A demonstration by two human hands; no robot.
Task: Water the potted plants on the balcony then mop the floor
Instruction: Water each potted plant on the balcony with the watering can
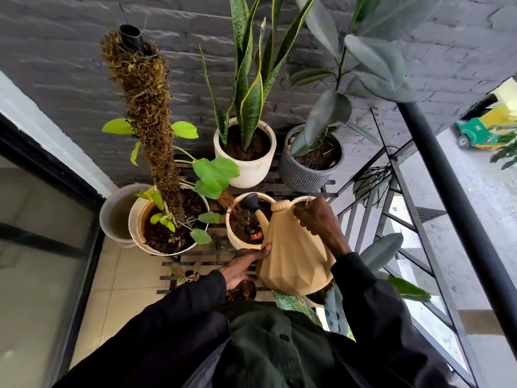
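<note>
The right hand (314, 217) grips the handle of the tan can (293, 256), which tilts left near the middle of the scene. The left hand (246, 264), fingers fairly straight, presses its lower side. The black spout head (249, 202) hangs over a cream pot (232, 242) on the slatted stand (201, 263).

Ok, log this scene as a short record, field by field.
can: tan, tipped forward
spout: over small pot
right hand: grips can's handle
left hand: supports can's lower side
other pots: moss-pole pot, snake-plant pot, grey pot
bucket: left of moss-pole pot, holds murky water
rack: black slats under pots
</note>
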